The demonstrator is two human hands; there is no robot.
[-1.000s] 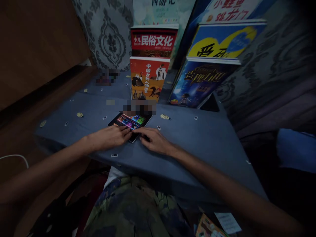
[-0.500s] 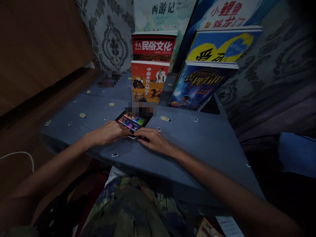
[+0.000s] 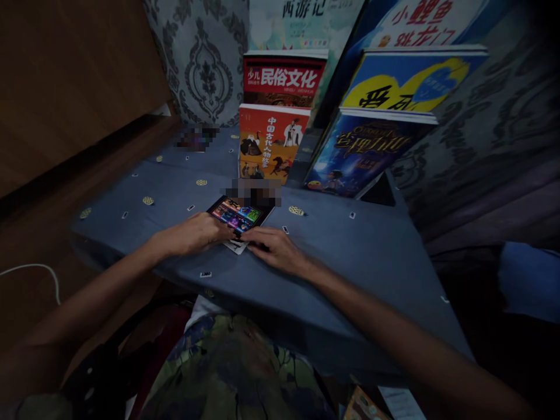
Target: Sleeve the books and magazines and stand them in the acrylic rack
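Note:
A small dark-covered book (image 3: 238,217) lies on the cloth-covered table, with rows of bright picture tiles on its face. Its far end is blurred out. My left hand (image 3: 203,232) is closed at the near left edge, fingers curled in toward the middle. From the right, my right hand (image 3: 275,248) pinches the near right corner, its fingertips almost meeting the left ones. Below the fingertips, a pale printed piece (image 3: 237,247) sticks out at the near corner. The undersides of both hands' grips are hidden.
Just beyond stands an orange book (image 3: 273,140), with a red book (image 3: 284,79) behind it. A dark blue book (image 3: 367,151) and a blue-yellow book (image 3: 455,79) stand right. A blurred object (image 3: 196,139) lies far left on the blue tablecloth (image 3: 350,256). Patterned curtain hangs behind.
The view has shifted slightly, so the standing books appear farther right. More of the pale printed piece shows below the book's near edge. Both hands keep nearly the same place on it.

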